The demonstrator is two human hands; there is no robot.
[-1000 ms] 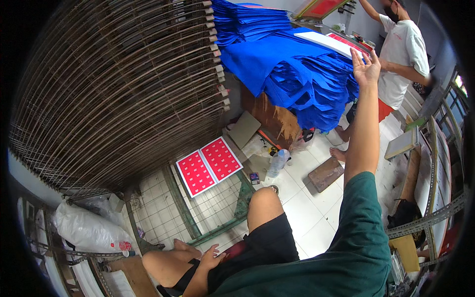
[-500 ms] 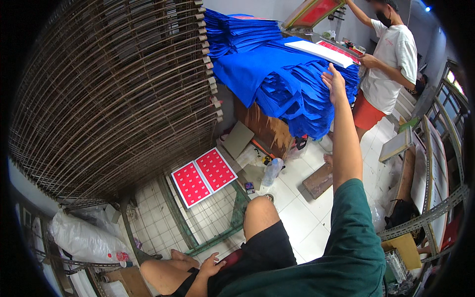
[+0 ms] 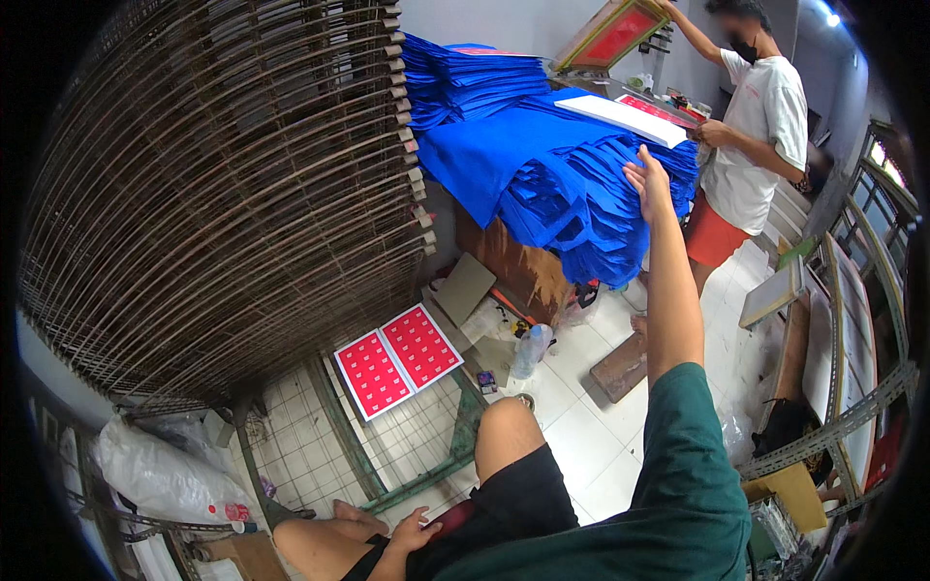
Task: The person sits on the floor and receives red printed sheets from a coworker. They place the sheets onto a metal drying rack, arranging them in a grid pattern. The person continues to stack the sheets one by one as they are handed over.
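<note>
On your far left stands a tall drying rack [image 3: 223,194] of wire shelves, with a clear-plastic-wrapped bundle [image 3: 165,470] near its foot. To the right, a pair of red printed sheets [image 3: 370,376] with white borders lies across a green metal frame [image 3: 426,484]; each carries rows of small white print, too fine to read. Nearer, your left hand [image 3: 412,533] rests on your black shorts [image 3: 528,479], its grip loosely curled, fingers apart, with nothing visible in it. Farther right, a plastic bottle [image 3: 530,351] stands on the tiles. Beyond it is the heap of blue fabric [image 3: 562,194], with a white board [image 3: 625,118] lying on top at its far right. Your right hand [image 3: 653,184] stretches out in front of the heap, below the board, its grip apart and bare; whether it touches the fabric you cannot tell. This looks like a reach; taking hold would call for closing the fingers. At far right, a co-worker [image 3: 770,116] raises a screen frame [image 3: 612,37].
</note>
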